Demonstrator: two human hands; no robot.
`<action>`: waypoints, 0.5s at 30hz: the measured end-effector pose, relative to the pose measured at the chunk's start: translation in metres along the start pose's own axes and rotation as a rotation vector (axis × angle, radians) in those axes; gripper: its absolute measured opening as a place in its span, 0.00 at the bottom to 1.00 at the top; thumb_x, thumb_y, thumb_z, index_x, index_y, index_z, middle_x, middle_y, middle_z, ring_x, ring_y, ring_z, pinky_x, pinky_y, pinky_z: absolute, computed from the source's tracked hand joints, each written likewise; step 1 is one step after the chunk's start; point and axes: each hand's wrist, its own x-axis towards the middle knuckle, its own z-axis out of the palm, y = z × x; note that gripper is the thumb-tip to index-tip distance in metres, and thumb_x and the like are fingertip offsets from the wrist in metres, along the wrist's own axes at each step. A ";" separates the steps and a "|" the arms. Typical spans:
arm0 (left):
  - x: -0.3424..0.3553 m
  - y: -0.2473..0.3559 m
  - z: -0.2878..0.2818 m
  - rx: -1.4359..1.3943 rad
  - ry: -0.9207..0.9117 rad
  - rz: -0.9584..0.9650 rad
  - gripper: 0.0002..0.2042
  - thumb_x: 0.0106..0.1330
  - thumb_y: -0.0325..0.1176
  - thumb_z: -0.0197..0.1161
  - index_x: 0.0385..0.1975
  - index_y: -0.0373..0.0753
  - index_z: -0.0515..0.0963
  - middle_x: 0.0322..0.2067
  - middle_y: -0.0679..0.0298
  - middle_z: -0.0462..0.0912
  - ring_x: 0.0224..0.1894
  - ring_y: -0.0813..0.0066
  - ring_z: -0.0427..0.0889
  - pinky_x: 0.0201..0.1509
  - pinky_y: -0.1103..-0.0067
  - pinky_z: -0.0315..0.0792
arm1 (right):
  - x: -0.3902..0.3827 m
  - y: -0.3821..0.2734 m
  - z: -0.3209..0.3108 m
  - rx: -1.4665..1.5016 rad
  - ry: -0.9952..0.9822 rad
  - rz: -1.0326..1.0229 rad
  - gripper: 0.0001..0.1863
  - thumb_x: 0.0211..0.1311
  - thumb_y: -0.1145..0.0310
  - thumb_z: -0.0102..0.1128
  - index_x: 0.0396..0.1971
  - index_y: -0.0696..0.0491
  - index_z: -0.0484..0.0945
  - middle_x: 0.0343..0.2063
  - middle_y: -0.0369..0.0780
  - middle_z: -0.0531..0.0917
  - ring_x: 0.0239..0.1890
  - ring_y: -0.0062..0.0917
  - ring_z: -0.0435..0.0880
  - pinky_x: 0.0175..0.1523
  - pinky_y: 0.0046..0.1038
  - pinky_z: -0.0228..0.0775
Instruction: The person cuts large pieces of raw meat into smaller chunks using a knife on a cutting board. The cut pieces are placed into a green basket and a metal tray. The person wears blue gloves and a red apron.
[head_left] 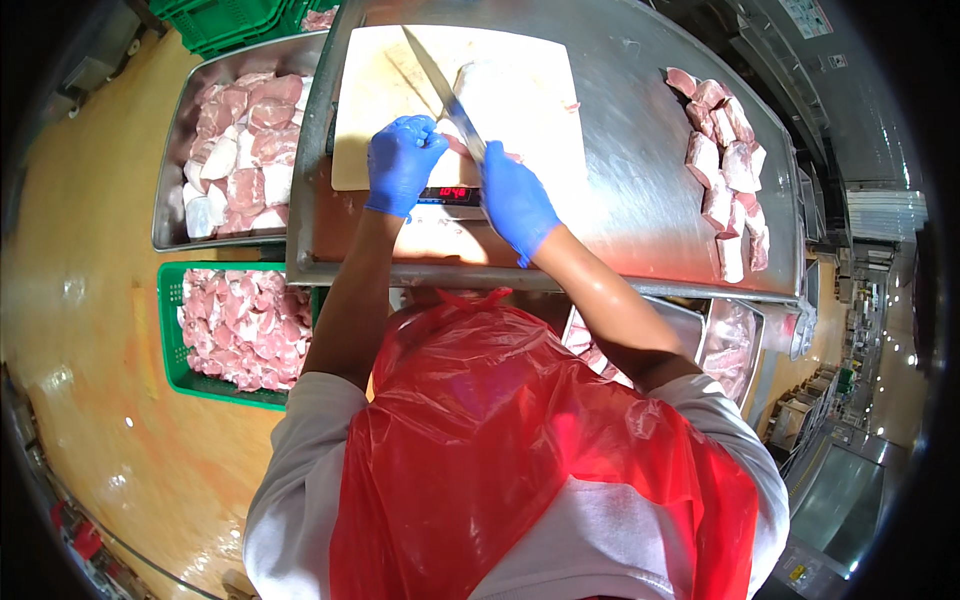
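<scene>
A white cutting board (365, 80) lies on the steel table. On it is a piece of pale pink meat (455, 143), partly covered by the blade and washed out by glare. My right hand (517, 205), in a blue glove, is closed round the handle of a long knife (428, 68). The blade slants up and left across the meat, its tip near the board's far edge. My left hand (400, 165), also gloved in blue, has its fingers curled at the meat's left end, just left of the blade. The fingertips are partly hidden.
A digital scale display (455, 195) glows red at the board's near edge. Cut meat chunks (722, 150) lie on the table's right. To the left stand a steel tray (168, 215) of meat and a green crate (172, 340) of smaller pieces. Steel containers (680, 318) sit below the table's near edge.
</scene>
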 end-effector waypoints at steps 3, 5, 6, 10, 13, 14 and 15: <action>-0.005 -0.005 0.000 -0.017 0.063 -0.048 0.05 0.56 0.31 0.66 0.25 0.36 0.81 0.24 0.51 0.81 0.26 0.54 0.81 0.32 0.68 0.75 | -0.065 0.027 -0.015 -0.049 -0.174 0.063 0.10 0.69 0.71 0.47 0.44 0.61 0.65 0.30 0.59 0.82 0.35 0.56 0.83 0.40 0.51 0.75; -0.005 -0.006 0.000 0.000 0.044 -0.084 0.06 0.57 0.31 0.66 0.26 0.35 0.82 0.25 0.52 0.82 0.26 0.56 0.82 0.33 0.70 0.76 | -0.110 0.054 -0.031 -0.135 -0.264 0.046 0.11 0.68 0.73 0.48 0.46 0.60 0.66 0.28 0.58 0.82 0.33 0.56 0.83 0.38 0.52 0.75; -0.007 -0.008 -0.002 0.017 0.036 -0.104 0.06 0.57 0.31 0.66 0.27 0.35 0.82 0.25 0.53 0.83 0.26 0.57 0.83 0.34 0.71 0.77 | -0.124 0.057 -0.049 -0.189 -0.354 0.087 0.11 0.68 0.73 0.48 0.46 0.61 0.65 0.28 0.57 0.82 0.33 0.56 0.83 0.37 0.52 0.74; -0.009 -0.004 -0.007 -0.154 0.187 -0.090 0.07 0.59 0.31 0.66 0.25 0.35 0.78 0.27 0.51 0.82 0.29 0.54 0.83 0.34 0.67 0.75 | -0.133 0.038 -0.121 -0.161 -0.430 0.164 0.11 0.66 0.74 0.51 0.45 0.60 0.65 0.25 0.59 0.80 0.31 0.59 0.81 0.34 0.55 0.70; -0.002 0.009 0.004 -0.222 0.116 -0.093 0.11 0.59 0.32 0.70 0.39 0.34 0.84 0.31 0.51 0.85 0.31 0.61 0.86 0.39 0.73 0.79 | -0.118 0.025 -0.103 -0.016 -0.189 0.123 0.12 0.65 0.74 0.52 0.46 0.60 0.64 0.26 0.61 0.80 0.32 0.61 0.80 0.34 0.55 0.69; 0.002 0.021 0.000 0.011 -0.014 -0.007 0.10 0.58 0.32 0.71 0.36 0.34 0.83 0.30 0.51 0.84 0.31 0.60 0.84 0.39 0.72 0.78 | -0.108 0.019 -0.093 0.008 -0.114 0.077 0.12 0.65 0.75 0.51 0.45 0.61 0.64 0.27 0.61 0.80 0.33 0.61 0.79 0.35 0.55 0.68; -0.001 0.028 0.009 -0.108 -0.011 -0.145 0.10 0.57 0.32 0.71 0.34 0.33 0.82 0.29 0.51 0.83 0.30 0.59 0.82 0.39 0.71 0.76 | -0.097 0.017 -0.081 0.054 -0.062 0.027 0.12 0.64 0.75 0.51 0.45 0.61 0.63 0.28 0.62 0.80 0.33 0.61 0.79 0.36 0.55 0.68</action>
